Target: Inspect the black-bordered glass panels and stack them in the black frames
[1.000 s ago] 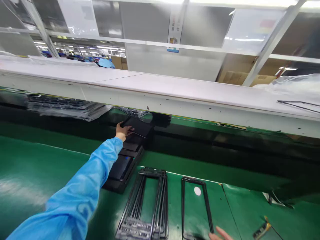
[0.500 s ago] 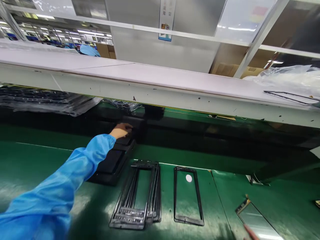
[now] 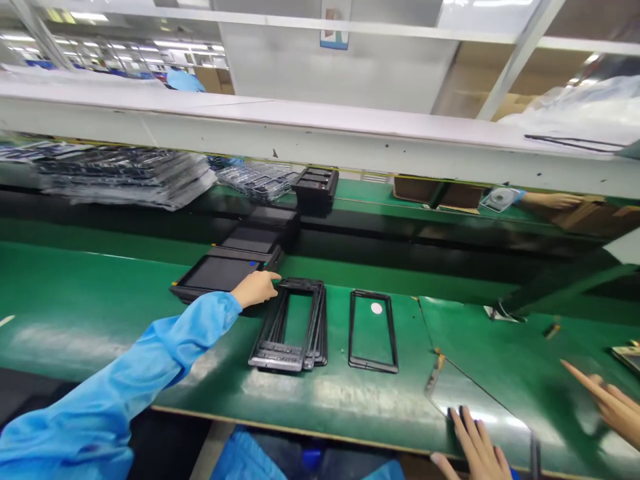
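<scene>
My left hand point(image 3: 255, 289), in a blue sleeve, reaches to the top left corner of a stack of black rectangular frames point(image 3: 283, 365). Its index finger is stretched out at that corner; the other fingers are partly curled, and I cannot tell whether they touch it. Just behind it lies a black device with a dark screen point(image 3: 215, 272). My right hand point(image 3: 475, 443) is at the lower right with its fingers spread over the near edge of a clear glass panel point(image 3: 480, 393). A flex strip point(image 3: 434, 373) runs along the panel's left end. Between my hands lies a single black frame point(image 3: 373, 365).
A co-worker's hand point(image 3: 605, 403) points in from the right. Another person's hand point(image 3: 563, 201) shows across the line, under the white shelf point(image 3: 350, 130). More dark-screened devices point(image 3: 253, 239) sit along the dark strip. Bagged parts point(image 3: 125, 177) are piled at the back left.
The view has tilted downward. My left hand has come from the dark-screened devices to the frame stack. More of my right hand shows, and a co-worker's hand has appeared on the right.
</scene>
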